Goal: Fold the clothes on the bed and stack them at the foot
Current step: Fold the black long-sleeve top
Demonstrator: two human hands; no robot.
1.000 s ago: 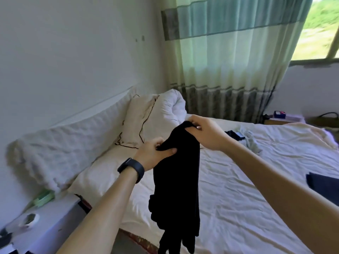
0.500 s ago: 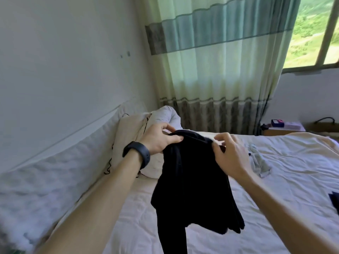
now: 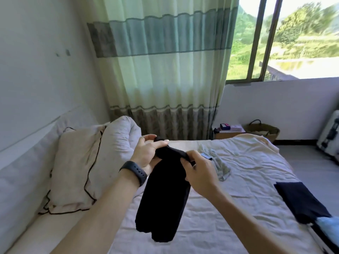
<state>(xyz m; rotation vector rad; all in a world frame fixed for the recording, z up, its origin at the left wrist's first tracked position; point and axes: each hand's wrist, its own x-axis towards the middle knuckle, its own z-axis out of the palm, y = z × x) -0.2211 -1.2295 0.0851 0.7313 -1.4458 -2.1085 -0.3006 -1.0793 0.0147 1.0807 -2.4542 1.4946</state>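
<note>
black garment [image 3: 165, 200] hangs above the bed [image 3: 247, 180], pinched by left hand [image 3: 146, 154] and right hand [image 3: 199, 175].

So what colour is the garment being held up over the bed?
Plain black, no pattern. The garment shows best in the head view.

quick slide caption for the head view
A black garment hangs above the bed, its top gripped by the left hand and right hand.

A green-and-grey striped fabric curtain [image 3: 165, 70] hangs beside a metal-framed window [image 3: 256, 43]; below stand a dark woven basket [image 3: 264, 131] and perhaps a white suitcase [image 3: 329, 136].
</note>
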